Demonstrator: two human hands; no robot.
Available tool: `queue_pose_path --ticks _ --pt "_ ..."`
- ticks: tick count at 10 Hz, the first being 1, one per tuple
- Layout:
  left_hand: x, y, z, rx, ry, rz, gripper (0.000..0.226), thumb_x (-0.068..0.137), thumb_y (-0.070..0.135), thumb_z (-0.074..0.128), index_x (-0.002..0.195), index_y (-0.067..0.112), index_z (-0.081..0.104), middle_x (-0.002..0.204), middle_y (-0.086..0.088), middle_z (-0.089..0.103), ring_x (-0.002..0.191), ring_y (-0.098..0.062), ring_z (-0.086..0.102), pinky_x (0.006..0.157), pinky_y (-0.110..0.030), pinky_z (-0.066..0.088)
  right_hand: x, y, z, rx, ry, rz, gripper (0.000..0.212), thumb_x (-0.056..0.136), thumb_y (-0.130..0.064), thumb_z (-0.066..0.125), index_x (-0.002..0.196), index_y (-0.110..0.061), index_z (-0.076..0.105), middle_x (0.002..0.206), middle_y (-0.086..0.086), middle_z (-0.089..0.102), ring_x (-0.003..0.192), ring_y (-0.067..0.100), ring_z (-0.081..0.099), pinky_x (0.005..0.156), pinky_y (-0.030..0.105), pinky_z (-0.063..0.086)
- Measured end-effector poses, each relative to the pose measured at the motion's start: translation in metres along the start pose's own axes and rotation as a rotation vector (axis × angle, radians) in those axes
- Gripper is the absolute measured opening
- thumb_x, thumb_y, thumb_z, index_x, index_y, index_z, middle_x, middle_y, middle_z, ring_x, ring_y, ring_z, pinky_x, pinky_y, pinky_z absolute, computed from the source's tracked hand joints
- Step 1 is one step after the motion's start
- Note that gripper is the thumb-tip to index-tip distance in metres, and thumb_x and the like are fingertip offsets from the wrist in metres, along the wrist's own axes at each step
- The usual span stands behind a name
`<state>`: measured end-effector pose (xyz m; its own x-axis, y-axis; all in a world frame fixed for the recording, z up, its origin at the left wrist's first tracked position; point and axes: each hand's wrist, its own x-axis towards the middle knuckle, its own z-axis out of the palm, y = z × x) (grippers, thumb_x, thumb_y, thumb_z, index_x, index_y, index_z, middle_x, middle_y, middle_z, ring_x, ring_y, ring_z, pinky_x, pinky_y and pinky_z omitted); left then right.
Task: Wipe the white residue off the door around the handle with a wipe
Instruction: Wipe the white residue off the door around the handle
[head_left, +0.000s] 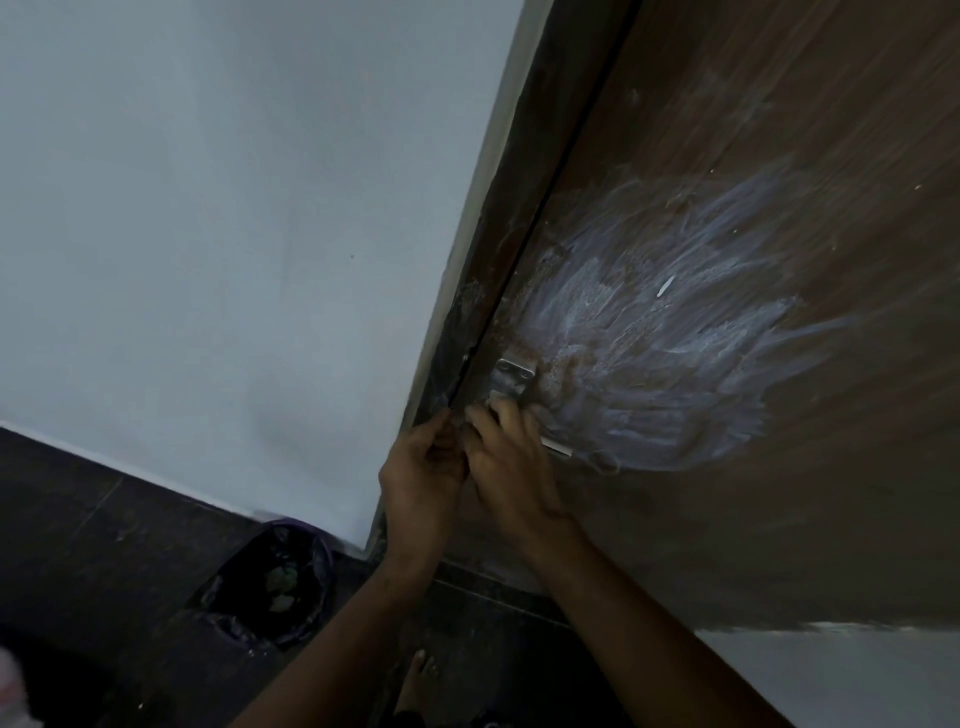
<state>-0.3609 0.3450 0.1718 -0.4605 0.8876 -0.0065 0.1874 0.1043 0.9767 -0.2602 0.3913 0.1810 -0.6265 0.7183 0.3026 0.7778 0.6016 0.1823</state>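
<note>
The wipe (493, 402) shows only as a small pale edge under the right hand (506, 457), pressed to the brown door (779, 519) just below the metal handle plate (511, 376). Prob. thin, soft, limp: best bunched under flat fingertips, not pinched. Right hand's fingers are curled over it, arm reaching up from below. Left hand (423, 478) sits touching the right at the door edge, fingers curled; can't tell what it holds. White residue (665, 332) spreads right of the handle, mostly untouched.
</note>
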Motion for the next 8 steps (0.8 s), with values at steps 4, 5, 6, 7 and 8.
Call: queue_pose_path --ticks 4,5,6,7,8 --pt "-0.006 0.001 0.013 -0.280 -0.017 -0.128 0.035 0.086 0.005 0.074 0.119 0.015 0.071 0.096 0.006 0.076 0.090 -0.001 0.071 0.081 -0.015 0.056 -0.027 0.019 0.023 0.215 0.177 0.073 0.029 0.094 -0.005 0.063 0.122 -0.004 0.056 0.122 0.011 0.055 0.107 0.028 0.057 0.081 0.040 0.056" --pt "-0.006 -0.004 0.015 -0.343 -0.044 -0.256 0.034 0.085 0.006 0.075 0.117 0.014 0.070 0.094 0.003 0.076 0.089 -0.005 0.072 0.084 -0.024 0.058 -0.046 0.029 0.019 0.226 0.200 0.150 0.024 0.097 -0.013 0.060 0.118 -0.025 0.059 0.122 0.010 0.057 0.113 0.026 0.057 0.091 0.042 0.053" --pt "-0.010 -0.007 0.017 -0.354 -0.093 -0.315 0.027 0.086 0.009 0.075 0.111 0.018 0.071 0.089 0.005 0.077 0.087 -0.007 0.073 0.082 -0.028 0.058 -0.063 0.039 0.010 0.193 0.237 0.225 0.021 0.096 -0.019 0.057 0.109 -0.028 0.071 0.114 0.009 0.064 0.106 0.022 0.061 0.092 0.036 0.053" --pt "-0.015 -0.005 0.020 -0.432 -0.141 -0.342 0.021 0.088 0.005 0.073 0.104 0.019 0.071 0.090 0.001 0.077 0.086 -0.015 0.074 0.078 -0.030 0.059 -0.053 0.033 0.003 0.150 0.287 0.297 0.018 0.093 -0.019 0.059 0.100 -0.014 0.074 0.104 -0.001 0.069 0.096 0.008 0.064 0.088 0.028 0.055" --pt "-0.019 -0.003 0.021 -0.477 -0.157 -0.330 0.019 0.091 0.003 0.067 0.109 0.009 0.071 0.096 -0.003 0.077 0.090 -0.017 0.074 0.078 -0.031 0.060 -0.019 0.004 0.001 0.499 0.208 0.470 0.010 0.095 -0.032 0.057 0.094 -0.027 0.065 0.101 -0.006 0.066 0.095 0.004 0.062 0.089 0.028 0.055"
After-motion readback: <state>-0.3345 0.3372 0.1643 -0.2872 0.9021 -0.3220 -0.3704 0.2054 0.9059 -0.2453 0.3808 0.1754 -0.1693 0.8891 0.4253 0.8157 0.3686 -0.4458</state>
